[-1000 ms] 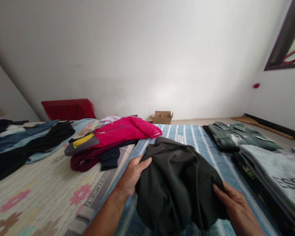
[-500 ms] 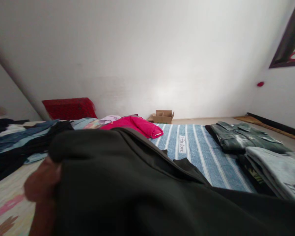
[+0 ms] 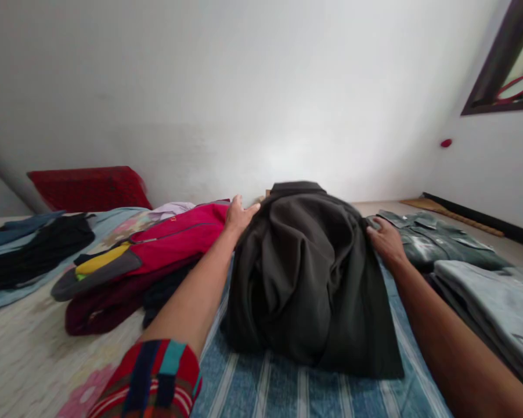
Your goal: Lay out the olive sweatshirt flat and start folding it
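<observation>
Left hand [image 3: 240, 216] and right hand [image 3: 383, 235] grip opposite sides of a dark grey-green, draped cloth garment [image 3: 305, 278], blue striped fabric [image 3: 282, 389] beneath it!

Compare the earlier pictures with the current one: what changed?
The dark garment, bunched close to the person at first, now spreads farther forward over the striped cloth. The left hand and right hand moved forward to its far edges. The pink jacket and folded stacks stayed put.
</observation>
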### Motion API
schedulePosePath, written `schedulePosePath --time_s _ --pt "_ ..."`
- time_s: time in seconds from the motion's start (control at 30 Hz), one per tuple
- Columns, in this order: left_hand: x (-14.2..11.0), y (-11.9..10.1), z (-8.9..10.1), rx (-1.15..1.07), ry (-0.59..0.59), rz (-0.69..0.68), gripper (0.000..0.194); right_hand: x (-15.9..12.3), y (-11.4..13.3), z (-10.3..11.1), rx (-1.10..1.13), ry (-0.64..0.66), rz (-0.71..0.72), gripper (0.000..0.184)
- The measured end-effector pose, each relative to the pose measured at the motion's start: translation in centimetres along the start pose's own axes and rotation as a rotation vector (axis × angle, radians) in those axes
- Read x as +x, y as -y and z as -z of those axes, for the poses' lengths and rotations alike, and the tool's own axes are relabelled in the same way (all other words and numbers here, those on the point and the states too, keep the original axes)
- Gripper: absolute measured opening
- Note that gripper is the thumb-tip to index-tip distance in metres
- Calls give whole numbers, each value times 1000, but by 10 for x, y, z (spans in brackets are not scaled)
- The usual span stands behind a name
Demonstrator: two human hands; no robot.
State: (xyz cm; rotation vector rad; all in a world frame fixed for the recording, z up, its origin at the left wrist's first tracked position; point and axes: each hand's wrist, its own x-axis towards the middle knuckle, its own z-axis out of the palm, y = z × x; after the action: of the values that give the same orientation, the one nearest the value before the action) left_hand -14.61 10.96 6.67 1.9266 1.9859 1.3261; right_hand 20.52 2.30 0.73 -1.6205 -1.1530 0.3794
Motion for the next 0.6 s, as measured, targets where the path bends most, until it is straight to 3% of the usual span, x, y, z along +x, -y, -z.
schedulePosePath --time_s 0.1,0.23,0.33,0.43,0.6 --pt "-34 37 -23 201 178 58 47 -19 -52 -19 -172 94 -96 38" --pt "-94 53 -13 268 259 89 28 -54 -89 -24 -291 182 -189 48" --pt "-142 45 4 301 256 4 33 -67 -98 -19 -326 206 -243 60" --pt "-181 38 16 248 329 -101 40 -76 -99 -8 -316 241 -284 53" --pt "-203 51 22 226 469 -71 64 -109 -98 13 -104 406 -337 41"
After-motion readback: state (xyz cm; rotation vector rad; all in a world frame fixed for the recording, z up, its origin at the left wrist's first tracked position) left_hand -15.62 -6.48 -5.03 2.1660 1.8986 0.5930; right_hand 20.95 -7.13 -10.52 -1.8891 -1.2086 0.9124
